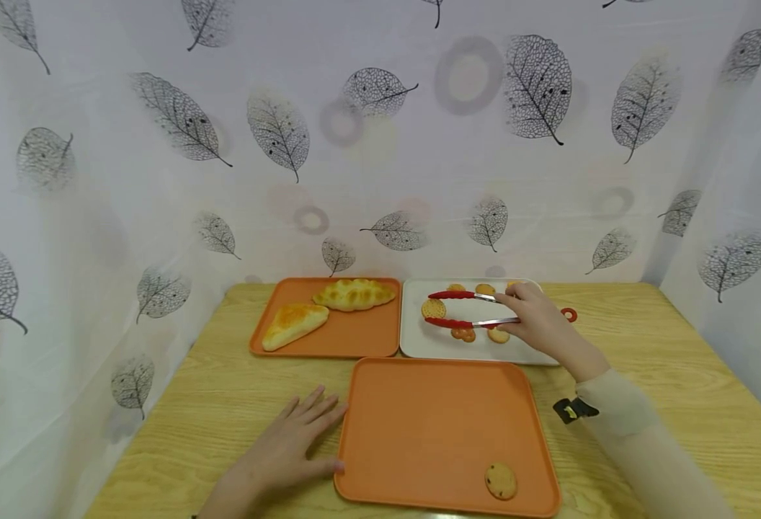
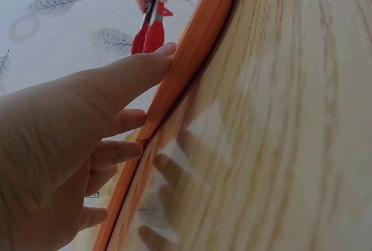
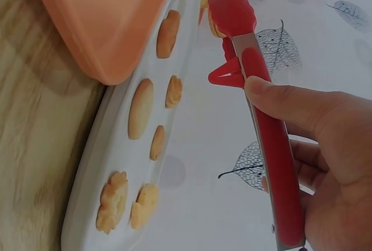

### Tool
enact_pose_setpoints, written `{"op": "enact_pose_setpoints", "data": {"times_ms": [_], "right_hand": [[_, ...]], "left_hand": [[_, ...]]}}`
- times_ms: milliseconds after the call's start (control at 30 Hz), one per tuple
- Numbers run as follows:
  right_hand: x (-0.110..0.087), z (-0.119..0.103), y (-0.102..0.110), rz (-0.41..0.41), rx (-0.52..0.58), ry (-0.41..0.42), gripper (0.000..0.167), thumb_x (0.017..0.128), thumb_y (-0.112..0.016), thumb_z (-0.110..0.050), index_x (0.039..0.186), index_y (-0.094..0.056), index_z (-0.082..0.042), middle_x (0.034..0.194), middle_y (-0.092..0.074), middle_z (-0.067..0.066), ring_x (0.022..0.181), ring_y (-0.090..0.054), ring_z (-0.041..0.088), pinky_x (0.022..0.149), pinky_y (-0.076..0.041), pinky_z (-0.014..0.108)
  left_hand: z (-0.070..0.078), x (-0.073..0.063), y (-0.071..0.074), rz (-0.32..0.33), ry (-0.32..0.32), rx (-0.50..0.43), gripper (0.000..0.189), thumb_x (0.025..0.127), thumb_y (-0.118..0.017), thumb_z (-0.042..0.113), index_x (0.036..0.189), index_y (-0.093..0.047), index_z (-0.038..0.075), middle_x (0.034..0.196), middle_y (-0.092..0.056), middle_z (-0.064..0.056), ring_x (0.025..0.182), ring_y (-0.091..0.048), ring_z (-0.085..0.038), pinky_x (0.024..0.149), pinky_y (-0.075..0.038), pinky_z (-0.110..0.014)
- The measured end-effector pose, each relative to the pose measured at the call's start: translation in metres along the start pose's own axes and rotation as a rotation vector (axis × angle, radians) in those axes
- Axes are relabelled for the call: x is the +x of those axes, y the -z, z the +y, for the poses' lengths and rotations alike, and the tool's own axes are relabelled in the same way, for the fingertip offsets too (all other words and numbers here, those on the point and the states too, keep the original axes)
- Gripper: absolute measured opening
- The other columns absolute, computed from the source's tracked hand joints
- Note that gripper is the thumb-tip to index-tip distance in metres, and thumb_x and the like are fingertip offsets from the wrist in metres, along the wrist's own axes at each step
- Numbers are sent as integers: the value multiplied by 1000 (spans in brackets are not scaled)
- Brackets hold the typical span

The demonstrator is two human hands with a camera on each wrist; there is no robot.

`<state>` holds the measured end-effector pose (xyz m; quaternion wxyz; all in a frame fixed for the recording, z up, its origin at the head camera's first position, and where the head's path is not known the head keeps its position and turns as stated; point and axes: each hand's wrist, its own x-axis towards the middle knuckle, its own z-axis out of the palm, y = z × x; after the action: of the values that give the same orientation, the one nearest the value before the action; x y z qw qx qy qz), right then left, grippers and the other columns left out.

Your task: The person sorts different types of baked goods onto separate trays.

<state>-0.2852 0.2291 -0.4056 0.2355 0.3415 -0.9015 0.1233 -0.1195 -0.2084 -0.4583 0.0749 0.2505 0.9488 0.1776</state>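
Note:
My right hand [image 1: 536, 324] grips red-and-silver tongs [image 3: 273, 164], thumb on one red handle. In the head view, the tongs' red tips are spread on either side of a round cracker [image 1: 434, 309], above the white tray [image 1: 523, 352]. I cannot tell whether the tips press on it. My left hand [image 1: 292, 440], fingers spread, rests by the left side of the near orange tray [image 1: 432, 425]; its thumb touches the rim. On that tray lies a round cookie with dark specks [image 1: 501, 481], near the front right corner.
Behind on the left, another orange tray [image 1: 361, 339] bears a triangular pastry [image 1: 295, 324] and a braided bread [image 1: 354, 295]. Several biscuits lie on the white tray, among them a flower-shaped one [image 3: 113, 202]. A leaf-print curtain [image 1: 380, 166] rises behind the wooden table [image 1: 225, 396].

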Motion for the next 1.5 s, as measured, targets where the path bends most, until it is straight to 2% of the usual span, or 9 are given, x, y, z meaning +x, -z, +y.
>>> {"op": "enact_pose_setpoints", "data": {"times_ms": [200,400,667,1100,1300,1500], "right_hand": [[10,10,-11,-62,-5,-62,50,72,-85,-14,115,-67,4,98,-58,19,91,-52,36,82,-44,50],[21,20,-26,-67,-11,-83,50,71,-86,-16,113,-68,5,96,-58,19,90,-53,36,78,-48,47],[30,25,-40,-135,40,-144,48,74,-84,-15,115,-67,5,98,-56,18,90,-50,33,78,-48,45],[46,31,-42,-250,49,-255,49,80,-81,-19,119,-66,6,105,-56,22,96,-50,36,83,-46,48],[48,33,-45,-260,52,-275,49,80,-81,-19,119,-66,6,107,-57,23,98,-50,37,86,-46,49],[47,34,-47,-229,67,-253,49,79,-81,-19,119,-66,6,106,-56,23,96,-50,37,84,-45,49]], "left_hand": [[1,1,0,3,-5,-5,83,85,-52,70,153,-35,25,159,-34,-2,152,-18,-29,119,-19,-61],[1,1,0,13,-8,-5,82,86,-53,70,152,-36,24,158,-36,-3,151,-20,-30,118,-20,-62],[0,0,-1,-8,4,-1,84,85,-50,73,153,-34,26,159,-34,-1,152,-18,-28,120,-18,-60],[0,0,-1,-1,5,1,84,84,-51,73,152,-35,27,159,-34,0,152,-18,-27,120,-19,-60],[-1,1,-1,-1,4,8,84,84,-50,74,153,-34,28,159,-33,0,152,-18,-27,120,-18,-60],[0,1,-2,26,-14,10,83,84,-52,72,152,-37,26,157,-37,-3,151,-21,-31,118,-20,-62]]}}
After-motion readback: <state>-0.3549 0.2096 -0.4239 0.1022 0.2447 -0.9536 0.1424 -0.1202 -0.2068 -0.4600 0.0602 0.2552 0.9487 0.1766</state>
